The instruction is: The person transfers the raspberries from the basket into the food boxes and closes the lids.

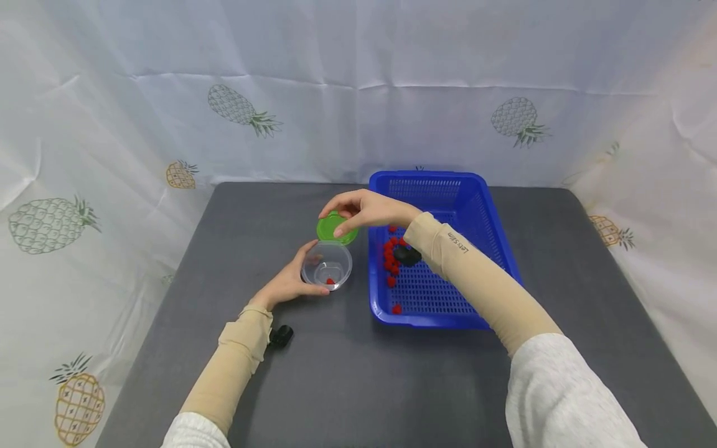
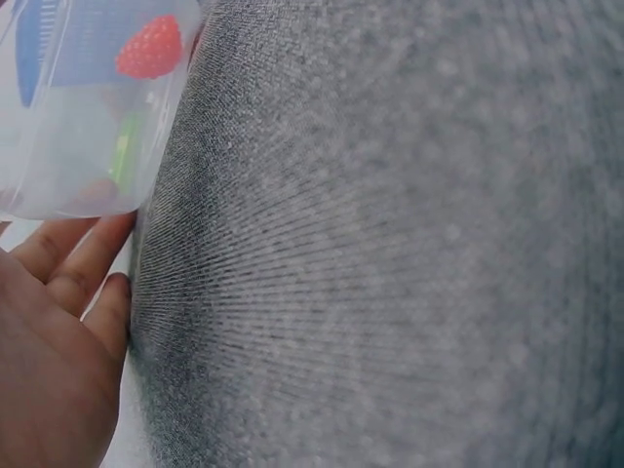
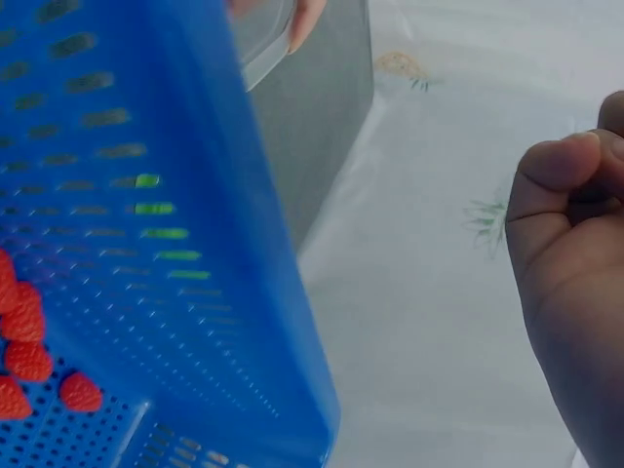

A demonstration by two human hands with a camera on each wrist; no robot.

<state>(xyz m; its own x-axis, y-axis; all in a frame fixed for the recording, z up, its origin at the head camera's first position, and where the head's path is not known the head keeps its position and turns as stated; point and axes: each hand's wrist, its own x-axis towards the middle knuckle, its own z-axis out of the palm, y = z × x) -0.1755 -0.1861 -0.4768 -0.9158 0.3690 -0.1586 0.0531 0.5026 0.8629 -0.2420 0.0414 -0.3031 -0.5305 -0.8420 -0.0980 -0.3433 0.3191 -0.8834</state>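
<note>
"Standing upright on the grey table (image 1: 336, 379), that clear container (image 1: 322, 267): which way does it point?"

"Mouth up, so its axis runs vertical. The rim is round, with no longer side. It sits nearer the table's left edge than its right, just left of the blue basket (image 1: 428, 321)."

"And the grip?"

"The left hand (image 1: 288, 283) has it, thumb on the near side, fingers round the left and far side. One red berry (image 1: 330, 281) lies on its floor, toward the near side."

"The right hand (image 1: 375, 210)?"

"Curled above the green lid (image 1: 329, 226), thumb and fingertips drawn close together in the right wrist view. I can't tell whether they hold anything, or whether they touch the lid. The lid lies just beyond the container, toward the table's far edge."

"How is the basket turned?"

"Long axis front to back, its far end close to the table's far edge. More red berries (image 1: 389, 256) lie inside, mostly along its left wall, with one near the near left corner."
</note>
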